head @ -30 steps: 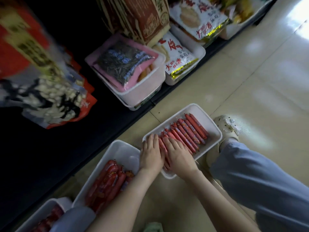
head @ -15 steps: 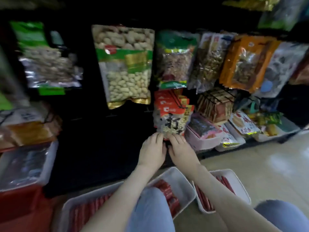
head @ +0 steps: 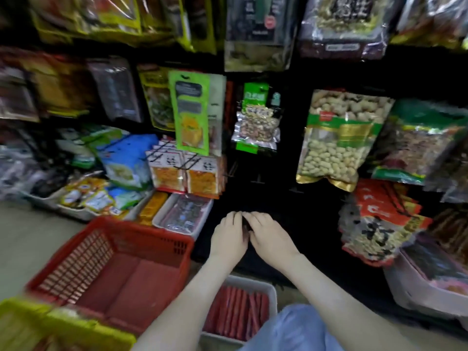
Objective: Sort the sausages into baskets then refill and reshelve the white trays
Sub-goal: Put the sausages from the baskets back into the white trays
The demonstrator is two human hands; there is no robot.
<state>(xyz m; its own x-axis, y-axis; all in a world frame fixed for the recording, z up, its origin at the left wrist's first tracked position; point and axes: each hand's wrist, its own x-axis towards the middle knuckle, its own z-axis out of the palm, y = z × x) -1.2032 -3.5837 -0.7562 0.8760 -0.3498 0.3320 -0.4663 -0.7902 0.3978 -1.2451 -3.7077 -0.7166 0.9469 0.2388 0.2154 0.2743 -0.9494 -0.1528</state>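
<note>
Both hands have lifted off the tray they pressed on a second ago. The left hand (head: 229, 236) and right hand (head: 272, 236) now hover side by side, touching, in front of the dark shelf gap (head: 266, 193). Their fingers curl inward toward each other, but whether they enclose anything cannot be told, because the palms hide it.

The sausages (head: 235, 312) lie in parallel rows in the white tray (head: 273, 291) on the floor, below your forearms. The red basket (head: 141, 279) sits just left of the tray, and the yellow basket (head: 83, 325) is nearer you.

Expect each sausage to be light, slim and slightly bendable (the casing looks slick, so a loose bundle is likely to fan out and slip). Take a small bundle across its mid-length, with fingers on top and thumb beneath, and keep the pieces parallel.

The tray appears to be thin plastic and probably flexes when loaded. Lift it by two opposite rims and keep it level.
</note>
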